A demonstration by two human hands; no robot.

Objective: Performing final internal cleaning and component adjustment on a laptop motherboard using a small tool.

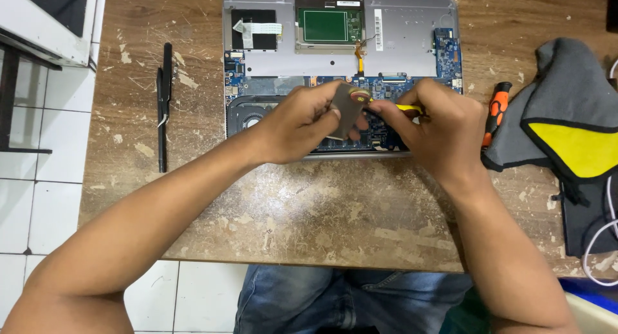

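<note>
At the far left, a long, thin black strip [163,102] lay lengthwise on the worn, paint-flecked wooden tabletop [335,211], well apart from the work. Right of it sat the opened silver laptop base [412,44], its cover off, with a blue circuit board [447,54] showing along its right side, a green rectangular board in a metal frame [327,26] near the top middle, and a black round fan [248,118] at its lower left corner. The left hand [302,121] hovered over the lower middle of the laptop base, its fingers curled and pinching a small flat grey metal plate [344,108] held on edge just above the board. A little round reddish part [359,95] sat at the top of that plate. Just beside it, the right hand [438,124] was closed around the yellow handle of a slim tool [407,108], whose tip pointed left toward the plate and met it close to the reddish part. Further right, an orange and black screwdriver [496,108] rested on the tabletop, touching the edge of a grey fabric pouch with a yellow panel [566,128]. A white cable [599,244] curled at the far right edge
</note>
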